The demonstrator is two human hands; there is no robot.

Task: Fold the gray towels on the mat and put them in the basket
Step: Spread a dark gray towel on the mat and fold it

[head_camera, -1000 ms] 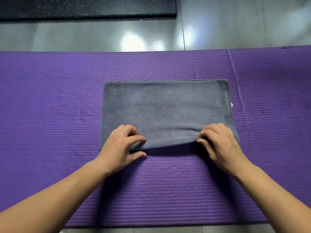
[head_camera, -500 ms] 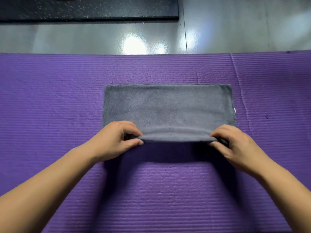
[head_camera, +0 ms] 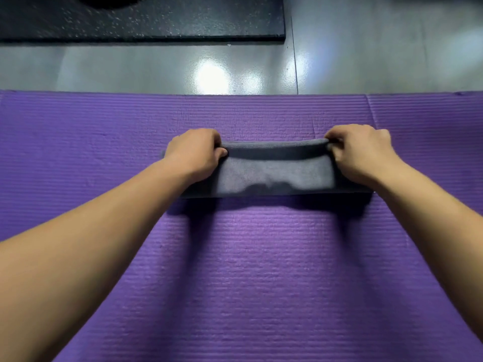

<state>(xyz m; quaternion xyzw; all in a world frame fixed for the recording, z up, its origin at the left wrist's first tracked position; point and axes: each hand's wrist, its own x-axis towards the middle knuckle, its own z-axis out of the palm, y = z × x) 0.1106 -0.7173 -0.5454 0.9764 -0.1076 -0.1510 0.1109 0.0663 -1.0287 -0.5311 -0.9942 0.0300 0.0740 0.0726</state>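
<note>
Two forearms reach up from the lower corners of the frame across the purple mat (head_camera: pixel 261 283). At mid-frame the gray towel (head_camera: pixel 274 176) lies on the mat as a low band, its folded crease toward me. My left hand (head_camera: pixel 194 152) and right hand (head_camera: pixel 360 152) each pinch one end of its far edge, fingers (head_camera: pixel 221 152) curled round the cloth. That edge hangs slack between them, just off the layer below. I judge the towel light, soft and limp, not slippery. It sags wherever unsupported, so the corners are the place to hold it. Beyond the mat lie the glossy gray floor (head_camera: pixel 130 69) and, at upper left, a speckled black slab (head_camera: pixel 130 19). No basket shows. Against half a second ago, the near edge I pinched has travelled to the far side, halving the towel's depth.
</note>
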